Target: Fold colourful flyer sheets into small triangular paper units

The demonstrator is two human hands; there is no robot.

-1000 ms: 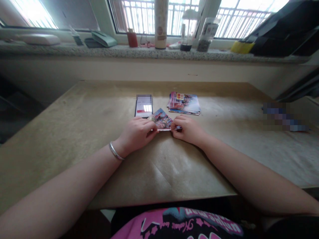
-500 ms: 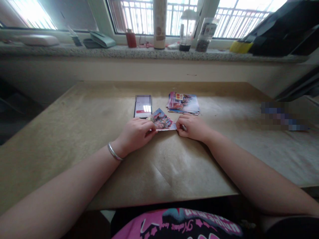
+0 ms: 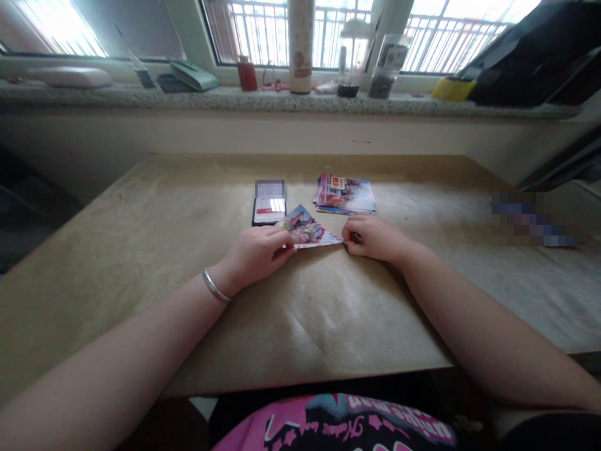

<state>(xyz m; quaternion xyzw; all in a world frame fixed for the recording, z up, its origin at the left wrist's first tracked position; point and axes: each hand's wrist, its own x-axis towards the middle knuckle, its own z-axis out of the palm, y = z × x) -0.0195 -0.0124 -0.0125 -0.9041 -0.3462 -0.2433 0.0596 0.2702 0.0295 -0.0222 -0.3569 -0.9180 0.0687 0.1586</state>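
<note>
The left end of the folded paper (image 3: 307,230) is covered by the left hand (image 3: 258,250), and its right tip is partly hidden at the right hand (image 3: 375,237). The upper part of the phone (image 3: 270,213) screen is blurred by coarse blocks, as is most of a flat item (image 3: 538,219) at the table's right side, so it cannot be identified. The top of a tall cylinder (image 3: 300,56) on the windowsill (image 3: 282,103) is cut off by the upper edge of the view, and both forearms are cropped below.

On the table (image 3: 300,326), the phone is placed just beyond the left hand, close to the paper. A stack of printed sheets (image 3: 347,195) is seen beyond the right hand, near it. A red bottle (image 3: 247,74) and a yellow object (image 3: 454,88) are set on the sill. A silver bracelet (image 3: 216,286) is worn on the left wrist.

The paper is positioned between the hands, its peak pointed away from the body. Its near edge is pinched by the left thumb and fingers. The right fingers are curled at the right tip; whether it is gripped or merely pressed cannot be told.
</note>
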